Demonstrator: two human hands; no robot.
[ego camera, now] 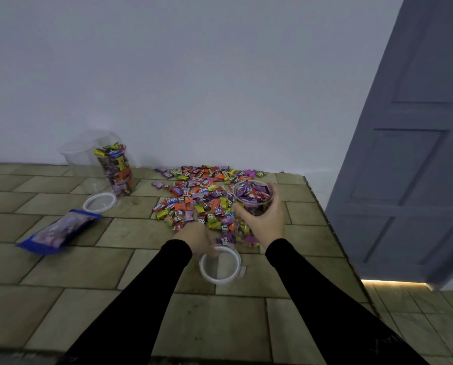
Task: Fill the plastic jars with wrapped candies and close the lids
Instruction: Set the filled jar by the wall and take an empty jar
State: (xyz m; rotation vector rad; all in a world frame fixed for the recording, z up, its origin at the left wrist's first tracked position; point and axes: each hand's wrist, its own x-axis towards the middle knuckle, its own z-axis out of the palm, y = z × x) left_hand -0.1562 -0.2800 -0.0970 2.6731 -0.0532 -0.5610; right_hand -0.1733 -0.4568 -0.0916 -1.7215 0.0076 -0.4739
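A heap of wrapped candies (204,196) lies on the tiled surface near the wall. My right hand (264,219) grips a clear plastic jar (252,196) full of candies, upright at the heap's right edge. My left hand (196,237) rests at the heap's near edge, fingers touching the rim of a white lid (220,267) lying flat in front of me. At the left stands a second jar (116,169) filled with candies, uncovered, with another white lid (99,202) flat beside it.
An empty clear jar (86,151) stands behind the filled one by the wall. A blue and purple candy bag (59,230) lies at the left. The surface's edge runs along the right, with a grey door (409,143) beyond.
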